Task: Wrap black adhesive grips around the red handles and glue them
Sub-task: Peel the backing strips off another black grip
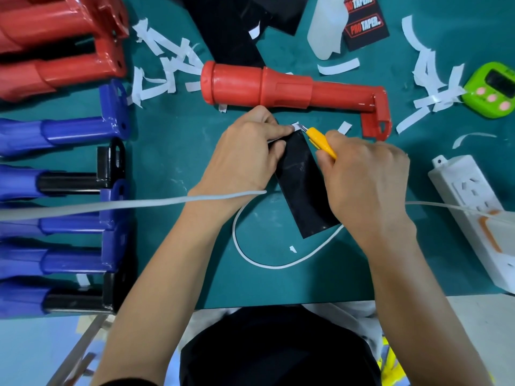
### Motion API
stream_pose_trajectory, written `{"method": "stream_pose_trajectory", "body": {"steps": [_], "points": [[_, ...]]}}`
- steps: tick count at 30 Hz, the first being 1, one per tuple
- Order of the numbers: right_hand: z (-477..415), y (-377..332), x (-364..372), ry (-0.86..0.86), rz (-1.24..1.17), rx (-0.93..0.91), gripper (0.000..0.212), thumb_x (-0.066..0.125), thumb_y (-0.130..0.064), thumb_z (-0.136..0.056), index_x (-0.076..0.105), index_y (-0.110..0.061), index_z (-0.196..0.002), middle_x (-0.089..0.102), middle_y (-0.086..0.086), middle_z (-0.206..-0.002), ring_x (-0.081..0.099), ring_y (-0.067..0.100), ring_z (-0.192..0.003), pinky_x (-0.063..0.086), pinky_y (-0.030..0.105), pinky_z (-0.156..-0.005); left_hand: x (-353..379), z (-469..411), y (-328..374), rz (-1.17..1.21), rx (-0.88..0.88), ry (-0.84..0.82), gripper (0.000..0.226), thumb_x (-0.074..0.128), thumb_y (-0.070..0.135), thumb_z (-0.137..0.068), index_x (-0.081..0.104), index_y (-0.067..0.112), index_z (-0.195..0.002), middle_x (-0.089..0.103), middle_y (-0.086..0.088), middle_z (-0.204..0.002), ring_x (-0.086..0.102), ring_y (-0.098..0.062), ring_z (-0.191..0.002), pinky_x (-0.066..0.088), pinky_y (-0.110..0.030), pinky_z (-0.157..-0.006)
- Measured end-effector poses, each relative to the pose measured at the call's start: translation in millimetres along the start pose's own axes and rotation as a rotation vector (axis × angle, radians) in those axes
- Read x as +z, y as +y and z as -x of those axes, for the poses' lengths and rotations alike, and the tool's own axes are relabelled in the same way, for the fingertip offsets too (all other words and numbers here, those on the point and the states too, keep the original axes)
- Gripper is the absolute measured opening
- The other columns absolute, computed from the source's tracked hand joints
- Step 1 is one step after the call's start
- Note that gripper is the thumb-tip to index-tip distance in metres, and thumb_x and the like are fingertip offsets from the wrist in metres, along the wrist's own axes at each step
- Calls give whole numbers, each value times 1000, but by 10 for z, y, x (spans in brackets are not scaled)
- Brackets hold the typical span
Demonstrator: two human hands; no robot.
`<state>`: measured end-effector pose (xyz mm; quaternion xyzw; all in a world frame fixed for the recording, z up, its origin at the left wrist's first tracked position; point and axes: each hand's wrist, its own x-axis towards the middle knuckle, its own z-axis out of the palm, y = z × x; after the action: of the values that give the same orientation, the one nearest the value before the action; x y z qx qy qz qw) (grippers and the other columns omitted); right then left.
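— Black adhesive grip [303, 188] lies flat on the green bench [172, 151], slanting from between your two hands back toward you. Its near end shows between your wrists.

— And the handle it goes on?

— The red handle [278, 87] lies on its side just beyond your knuckles, thick end to the left and bracket end to the right. It is not touching the grip.

— Take it from your left, then.

— Far left, you have blue handles [55, 135] in a row along the bench edge, some with black stems. A stack of red handles [55, 43] sits farther back. White paper strips [172, 68] are scattered between that stack and the single red handle.

— Your left hand?

— Your left hand [245, 157] sits on the grip's upper left edge with its fingers curled. Thumb and forefinger pinch the top corner, where a bit of white backing [295, 126] shows.

— Next along?

— A yellow knife [320, 140], its tip at that same corner. Its body slants down into your right hand [367, 185], which is curled tightly around it, knuckles up, over the grip's right edge.

— Further right?

— A white cable [278, 264] curves round the grip's near end. A white power strip [473, 213] lies at the right edge, with a green timer [493, 90] behind it. Both your forearms reach in from the near edge, angled toward each other.
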<state>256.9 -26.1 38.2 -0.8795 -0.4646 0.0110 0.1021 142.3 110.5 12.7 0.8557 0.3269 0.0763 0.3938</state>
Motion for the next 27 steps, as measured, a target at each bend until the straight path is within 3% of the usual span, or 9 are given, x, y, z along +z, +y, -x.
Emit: {"method": "stream_pose_trajectory", "body": {"steps": [5, 10, 13, 16, 19, 22, 24, 27], "points": [[-34, -175, -140, -96, 159, 21, 43, 80, -10, -83, 39, -17, -72, 50, 6, -52, 20, 24, -50, 9, 30, -60, -1, 9, 17, -17, -3, 1, 33, 68, 0, -92, 78, 14, -120, 62, -6, -100, 59, -20, -91, 48, -35, -83], [-47, -213, -189, -186, 215, 45, 34, 71, -11, -89, 42, -17, -74, 34, -1, -58, 5, 15, -49, 11, 33, -62, -9, 9, 18, -24, 4, -7, 34, 67, 0, -92, 79, 14, -121, 62, -7, -100, 59, -21, -91, 47, -37, -82], [-41, -208, -203, -199, 196, 69, 32, 66, -11, -93, 42, -16, -74, 30, -1, -59, 6, 14, -49, 11, 34, -62, 2, 1, 11, -22, 0, -2, 33, 66, 0, -93, 79, 14, -120, 63, -8, -101, 59, -21, -92, 48, -39, -82], [-41, -225, -259, -210, 204, 69, 36, 73, -8, -88, 42, -16, -71, 29, -1, -57, 9, 19, -48, 11, 32, -61, 15, -2, 6, -20, -2, 1, 33, 67, 1, -93, 79, 14, -120, 63, -7, -100, 59, -22, -91, 48, -39, -82], [-32, -223, -279, -221, 190, 74, 38, 75, -5, -85, 42, -16, -69, 27, -1, -56, 2, 13, -48, 4, 31, -60, 27, -8, -1, -12, -5, 13, 32, 68, 0, -92, 79, 15, -119, 62, -7, -98, 59, -22, -89, 48, -38, -80], [-3, -108, -245, -154, 170, 91, 30, 75, -11, -88, 53, -15, -68, 36, 5, -52, 16, 22, -44, 13, 29, -58, 34, -9, -11, -11, -11, 26, 31, 69, 2, -92, 79, 15, -118, 62, -6, -98, 59, -20, -89, 49, -37, -80], [26, 68, -176, -45, 66, 200, 27, 67, -27, -97, 60, -13, -76, 50, 11, -55, 31, 31, -51, 22, 32, -59, 29, -14, -14, -5, -10, 20, 30, 70, 3, -93, 79, 16, -119, 63, -5, -99, 60, -20, -91, 49, -37, -82], [37, 192, -118, 7, -57, 321, 30, 59, -39, -103, 59, -15, -85, 54, 9, -61, 35, 35, -58, 26, 35, -60, 13, -15, -39, -22, 13, 22, 31, 71, 5, -92, 79, 17, -119, 62, -3, -98, 59, -19, -90, 50, -37, -82]]}}
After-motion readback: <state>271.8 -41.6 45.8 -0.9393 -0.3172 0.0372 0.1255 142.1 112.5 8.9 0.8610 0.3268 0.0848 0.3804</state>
